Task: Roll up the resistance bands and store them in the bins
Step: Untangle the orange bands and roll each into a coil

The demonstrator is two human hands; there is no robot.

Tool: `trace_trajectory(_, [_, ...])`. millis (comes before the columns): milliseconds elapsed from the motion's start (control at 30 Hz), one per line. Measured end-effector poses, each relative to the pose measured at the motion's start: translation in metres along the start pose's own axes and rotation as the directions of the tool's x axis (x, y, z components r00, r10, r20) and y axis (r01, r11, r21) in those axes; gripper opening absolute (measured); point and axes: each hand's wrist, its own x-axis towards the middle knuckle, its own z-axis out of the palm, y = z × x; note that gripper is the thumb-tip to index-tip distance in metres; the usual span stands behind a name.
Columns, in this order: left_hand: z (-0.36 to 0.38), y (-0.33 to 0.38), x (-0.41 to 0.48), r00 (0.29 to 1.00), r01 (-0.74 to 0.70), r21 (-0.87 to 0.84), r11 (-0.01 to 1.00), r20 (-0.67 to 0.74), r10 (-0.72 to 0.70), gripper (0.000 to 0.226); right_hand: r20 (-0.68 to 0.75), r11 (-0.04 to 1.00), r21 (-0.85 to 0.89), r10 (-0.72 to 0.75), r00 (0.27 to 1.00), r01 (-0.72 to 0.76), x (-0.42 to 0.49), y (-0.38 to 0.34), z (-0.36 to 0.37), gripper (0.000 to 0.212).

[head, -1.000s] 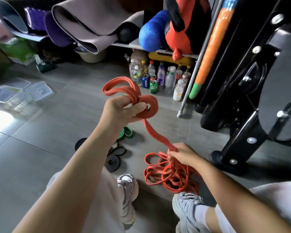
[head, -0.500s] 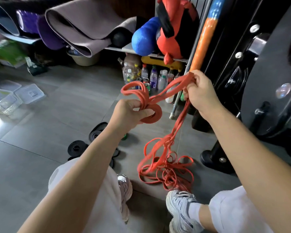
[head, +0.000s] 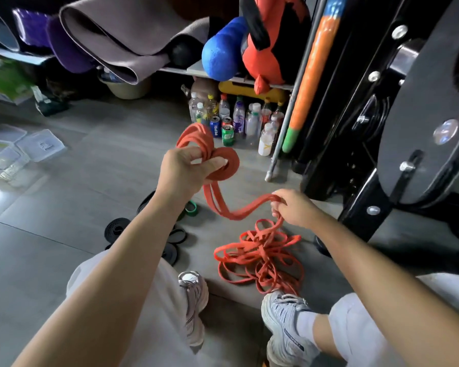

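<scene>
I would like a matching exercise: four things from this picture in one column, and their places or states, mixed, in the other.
Things:
1 left hand
2 right hand
3 black rolled bands
4 clear bins

Places or states:
a on the floor, far left
b grips the orange coil
c on the floor beside the left forearm
d pinches the loose orange strand

Pairs: 1-b, 2-d, 3-c, 4-a
</scene>
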Motion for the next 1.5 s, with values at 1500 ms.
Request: trace_trajectory(1500, [0.023, -0.096, 0.12, 0.941, 0.268, -0.042, 0.962, 0.227, -0.252, 0.038, 0.175, 0.667, 0.079, 0.722, 0.669, -0.741, 0.089, 0.136, 0.265, 0.031])
